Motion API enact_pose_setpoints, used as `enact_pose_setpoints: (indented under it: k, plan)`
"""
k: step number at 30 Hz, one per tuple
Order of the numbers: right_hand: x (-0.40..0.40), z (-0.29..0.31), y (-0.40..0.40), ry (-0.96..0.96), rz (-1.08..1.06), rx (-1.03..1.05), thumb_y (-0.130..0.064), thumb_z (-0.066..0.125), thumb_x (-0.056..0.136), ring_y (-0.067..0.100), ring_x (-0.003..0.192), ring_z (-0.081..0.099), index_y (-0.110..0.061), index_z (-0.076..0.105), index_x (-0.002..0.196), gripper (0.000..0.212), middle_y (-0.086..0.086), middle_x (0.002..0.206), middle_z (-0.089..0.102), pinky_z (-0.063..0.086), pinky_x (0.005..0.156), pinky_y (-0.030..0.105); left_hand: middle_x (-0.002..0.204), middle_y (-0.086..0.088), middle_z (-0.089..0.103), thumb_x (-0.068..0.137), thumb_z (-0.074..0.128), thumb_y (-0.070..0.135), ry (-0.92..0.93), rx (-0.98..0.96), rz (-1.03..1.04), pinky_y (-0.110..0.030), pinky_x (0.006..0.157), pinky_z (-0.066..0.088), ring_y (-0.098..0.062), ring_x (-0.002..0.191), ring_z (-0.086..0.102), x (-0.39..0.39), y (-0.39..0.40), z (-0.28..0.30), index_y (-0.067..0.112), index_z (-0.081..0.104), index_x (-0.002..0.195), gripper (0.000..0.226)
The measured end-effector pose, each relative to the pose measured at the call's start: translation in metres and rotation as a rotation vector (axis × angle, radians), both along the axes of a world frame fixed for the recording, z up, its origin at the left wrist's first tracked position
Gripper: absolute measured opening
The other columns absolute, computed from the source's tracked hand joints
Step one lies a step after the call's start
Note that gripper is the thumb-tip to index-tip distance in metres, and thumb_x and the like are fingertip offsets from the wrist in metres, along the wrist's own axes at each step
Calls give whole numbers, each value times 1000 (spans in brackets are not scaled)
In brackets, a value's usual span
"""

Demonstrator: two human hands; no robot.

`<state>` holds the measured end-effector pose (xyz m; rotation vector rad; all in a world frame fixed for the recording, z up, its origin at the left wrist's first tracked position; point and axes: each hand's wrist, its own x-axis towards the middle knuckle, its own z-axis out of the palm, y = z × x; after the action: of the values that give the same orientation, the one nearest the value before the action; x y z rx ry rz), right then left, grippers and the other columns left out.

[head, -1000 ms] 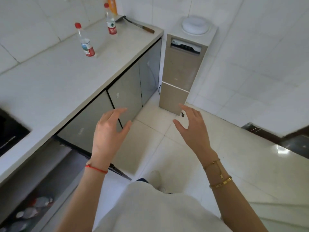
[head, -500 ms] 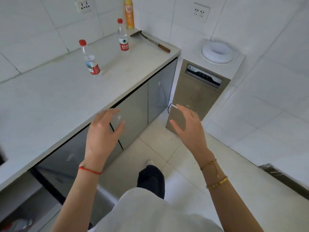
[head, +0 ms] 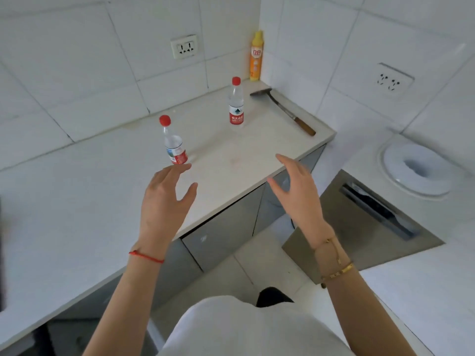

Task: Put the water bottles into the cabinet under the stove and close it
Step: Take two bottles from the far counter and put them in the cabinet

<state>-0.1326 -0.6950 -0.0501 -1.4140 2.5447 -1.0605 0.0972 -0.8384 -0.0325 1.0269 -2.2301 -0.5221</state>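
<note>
We reach our left hand (head: 164, 201) and right hand (head: 299, 191), fingers spread wide and empty, toward two clear plastic red-capped water bottles (head: 174, 143) standing upright, well apart, on the smooth white desk (head: 77, 201)

stove (head: 2, 255): cut off at left edge | right hand (head: 299, 194): motion-blurred

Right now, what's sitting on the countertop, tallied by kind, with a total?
Water bottles with red caps: 2, the nearer bottle and the farther bottle
Yellow-and-orange bottle in the corner: 1
Wooden-handled utensil: 1
Total: 4
</note>
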Motion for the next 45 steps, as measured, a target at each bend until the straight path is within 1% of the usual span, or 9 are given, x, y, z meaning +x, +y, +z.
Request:
enact_pose_setpoints:
  k: [3, 10, 14, 19, 24, 28, 35, 38, 45]
  plan:
    - [-24, -3, -39, 12, 49, -3, -35, 59, 94, 20, 129, 44, -19, 42, 143, 54, 2, 140, 51, 35, 104, 28, 120, 1, 66, 86, 69, 17, -13, -16, 36, -20, 91, 38, -21, 113, 58, -19, -29, 2, 16, 62, 122, 37]
    - [-81, -13, -121, 7, 149, -16, -34, 59, 94, 20, 128, 44, -19, 43, 142, 54, 1, 139, 52, 40, 104, 34, 120, -1, 66, 86, 68, 17, -3, -24, 169, -22, 88, 39, -22, 111, 58, -66, -85, -2, 16, 63, 121, 36]
    - [-124, -8, -172, 31, 218, -32, -31, 62, 93, 20, 124, 47, -17, 46, 140, 52, 1, 136, 55, 39, 100, 28, 123, -2, 64, 86, 67, 19, -5, -15, 264, -25, 87, 40, -25, 111, 58, -97, -116, -3, 15, 62, 121, 36]
    - [-183, 1, -249, 57, 287, -100, -24, 66, 89, 22, 118, 49, -16, 50, 136, 50, 2, 132, 57, 32, 92, 15, 126, 2, 59, 85, 67, 14, -13, 25, 391, -22, 92, 36, -22, 119, 50, -130, -162, -9, 16, 59, 124, 39]
    - [-231, 2, -330, 95, 328, -71, -23, 64, 88, 28, 119, 49, -14, 50, 133, 48, 5, 129, 55, 31, 95, 19, 131, -5, 57, 85, 68, 12, -74, 87, 502, -36, 92, 44, -27, 122, 48, -151, -204, -17, 14, 56, 130, 46]
    - [-249, -4, -375, 140, 319, 12, -22, 65, 89, 31, 118, 46, -12, 50, 134, 49, 8, 133, 54, 38, 95, 29, 127, -8, 60, 85, 66, 11, -148, 161, 545, -40, 94, 45, -30, 121, 49, -156, -226, -25, 12, 58, 129, 44]
    - [-255, -23, -399, 152, 290, 191, -20, 62, 91, 35, 112, 50, -11, 48, 133, 45, 15, 128, 54, 46, 90, 42, 106, -6, 62, 83, 64, 4, -221, 244, 535, -33, 74, 47, -26, 97, 58, -155, -242, -39, 12, 64, 121, 38]
    - [-254, -25, -401, 133, 281, 177, -14, 60, 92, 34, 107, 51, -11, 48, 126, 36, 16, 120, 56, 46, 84, 38, 102, -6, 62, 82, 63, -1, -204, 230, 531, -30, 70, 46, -21, 87, 57, -153, -244, -41, 11, 66, 118, 37]
    - [-242, -28, -389, 109, 359, 71, -5, 60, 89, 31, 96, 51, -7, 54, 111, 23, 15, 103, 56, 37, 75, 30, 96, -7, 68, 78, 65, -7, -125, 209, 554, -27, 72, 46, -25, 83, 63, -150, -241, -36, 9, 69, 110, 37]
